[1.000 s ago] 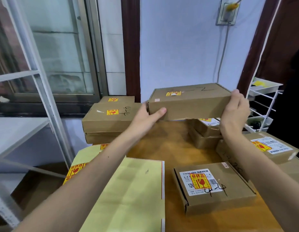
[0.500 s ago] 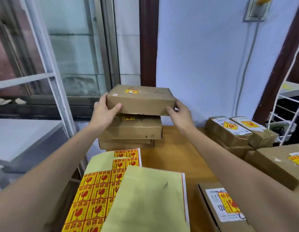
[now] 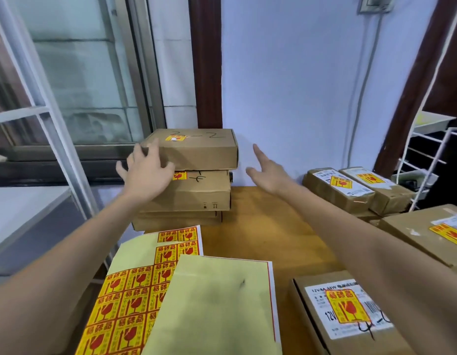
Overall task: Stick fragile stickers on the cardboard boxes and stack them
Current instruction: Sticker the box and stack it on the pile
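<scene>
The scene is evenly and fairly brightly lit, with soft daylight entering through the window (image 3: 89, 80) at upper left. Shadows are faint; a soft one falls on the table (image 3: 260, 226) beside the stack of boxes (image 3: 194, 175). The left hand (image 3: 148, 170) shows motion blur at its fingers. The wide lens bends the window frame and the white rack (image 3: 432, 160) near the edges. Forearms at the bottom corners look soft.

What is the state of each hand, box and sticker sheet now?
Left hand: open, by the top box's left end.
Right hand: open, apart from it.
Top box: closed, stickered, on the stack.
Near box: closed, stickered.
Sticker sheet: partly used, partly covered.
</scene>
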